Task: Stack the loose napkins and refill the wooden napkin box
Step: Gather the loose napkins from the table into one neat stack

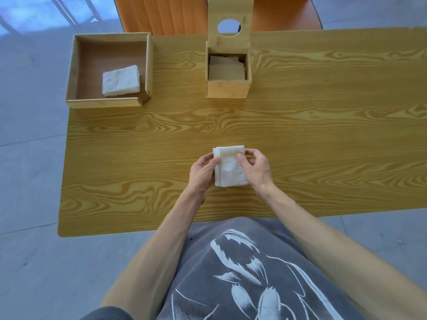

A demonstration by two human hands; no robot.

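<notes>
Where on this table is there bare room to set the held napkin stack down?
Bare: the wide stretch between the hands' napkin stack and the napkin box; everything right of that box; the strip between it and the tray. Crowded only around the left hand and right hand.

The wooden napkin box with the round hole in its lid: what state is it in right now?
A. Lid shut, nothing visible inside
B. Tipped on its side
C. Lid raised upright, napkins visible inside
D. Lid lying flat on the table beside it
C: the lid of the wooden napkin box stands upright at the far side, and napkins inside show through the open top.
</notes>
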